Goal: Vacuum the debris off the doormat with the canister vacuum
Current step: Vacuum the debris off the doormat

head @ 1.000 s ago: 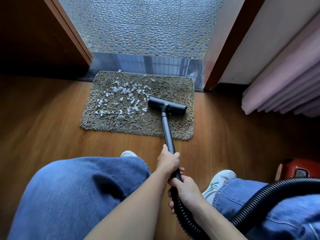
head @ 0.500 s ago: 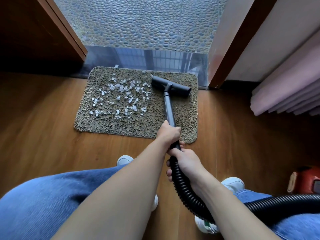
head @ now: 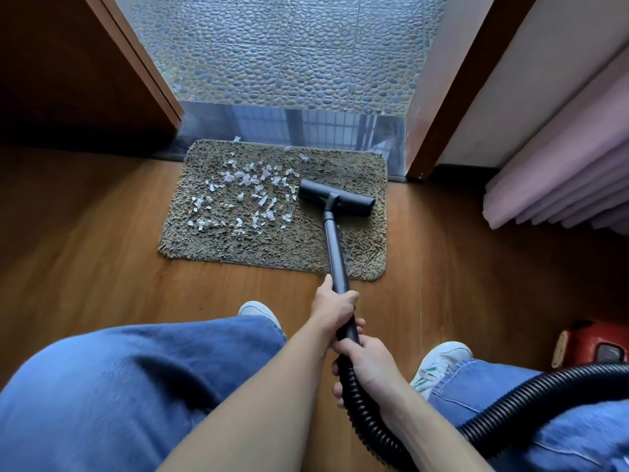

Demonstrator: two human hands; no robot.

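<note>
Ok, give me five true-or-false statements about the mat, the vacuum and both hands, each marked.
1. The floor head rests on the right half of the doormat. True.
2. The white scraps lie mostly right of the floor head. False: they lie to its left.
3. The left hand grips the rigid tube. True.
4. The right hand hangs free. False: it grips the top end of the ribbed hose, just below the tube.
5. The doormat lies on pebble tiles. False: it lies on the wood floor.
</note>
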